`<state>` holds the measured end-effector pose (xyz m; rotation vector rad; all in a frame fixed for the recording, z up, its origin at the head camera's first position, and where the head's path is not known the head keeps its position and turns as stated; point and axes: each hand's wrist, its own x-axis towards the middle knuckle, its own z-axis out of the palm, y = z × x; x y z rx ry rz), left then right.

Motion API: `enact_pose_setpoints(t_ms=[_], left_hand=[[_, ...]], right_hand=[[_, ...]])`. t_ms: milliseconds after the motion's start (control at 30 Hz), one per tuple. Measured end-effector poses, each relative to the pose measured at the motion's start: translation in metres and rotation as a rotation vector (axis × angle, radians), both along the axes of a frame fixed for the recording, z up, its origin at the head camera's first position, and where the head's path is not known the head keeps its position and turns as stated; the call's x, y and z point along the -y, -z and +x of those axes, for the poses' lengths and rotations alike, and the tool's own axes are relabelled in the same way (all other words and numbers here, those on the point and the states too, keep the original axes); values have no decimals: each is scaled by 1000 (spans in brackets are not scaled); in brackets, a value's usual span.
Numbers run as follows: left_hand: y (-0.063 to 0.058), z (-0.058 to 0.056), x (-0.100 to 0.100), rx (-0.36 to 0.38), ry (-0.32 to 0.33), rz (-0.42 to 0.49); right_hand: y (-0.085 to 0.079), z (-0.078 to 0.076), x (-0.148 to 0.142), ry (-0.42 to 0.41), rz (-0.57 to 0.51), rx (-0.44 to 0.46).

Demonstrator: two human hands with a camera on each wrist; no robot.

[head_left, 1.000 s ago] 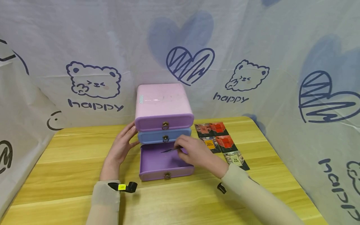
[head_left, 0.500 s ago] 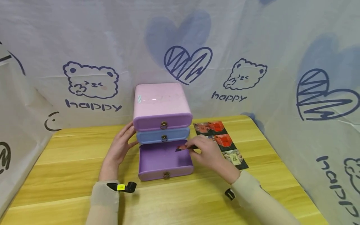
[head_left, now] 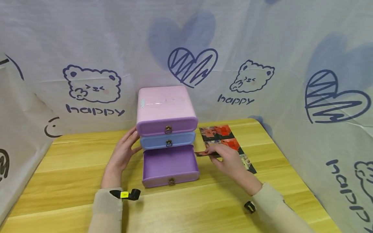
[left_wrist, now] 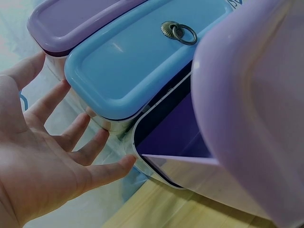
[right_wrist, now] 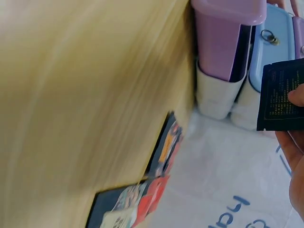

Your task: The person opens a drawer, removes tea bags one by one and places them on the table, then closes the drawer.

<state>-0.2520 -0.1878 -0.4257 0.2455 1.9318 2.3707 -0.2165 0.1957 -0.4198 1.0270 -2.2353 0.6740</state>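
A small three-drawer cabinet (head_left: 166, 102) stands on the table, its top pink. The purple bottom drawer (head_left: 157, 182) is pulled out with a bare floor, while the blue middle drawer (head_left: 183, 139) and purple top drawer (head_left: 152, 128) are in. My left hand (head_left: 120, 157) rests at the cabinet's left side with fingers spread, the fingertips right at the casing in the left wrist view. Just right of the pulled-out drawer, my right hand (head_left: 230, 161) pinches a flat sachet (right_wrist: 278, 107) between thumb and fingers; its dark printed back shows in the right wrist view.
Several dark sachets with red and yellow labels, such as a red one (head_left: 223, 130), lie in rows right of the cabinet, partly hidden by my right hand. A patterned cloth (head_left: 140, 42) hangs behind the wooden table (head_left: 73, 174).
My right hand has moved right with the sachet, from over the pulled-out drawer to beside it near the other sachets. The left hand stays at the cabinet's side.
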Motion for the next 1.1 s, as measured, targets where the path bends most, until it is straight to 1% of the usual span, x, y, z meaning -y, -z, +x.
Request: enact_pose_setpoints(t_ms=[133, 300, 567, 833, 933, 1100], left_hand=[[1, 0, 0, 1, 0, 0], [0, 0, 0, 0, -2, 0], [-1, 1, 0, 4, -3, 1], [0, 0, 0, -1, -2, -7], [1, 0, 0, -1, -3, -3], [1, 0, 0, 0, -6, -7]], right_hand=[[3, 3, -12, 51, 37, 25], [8, 6, -25, 91, 86, 24], [15, 6, -41, 128, 153, 45], [26, 5, -50, 117, 234, 56], [30, 5, -53, 136, 263, 74], [35, 5, -55, 184, 302, 130]])
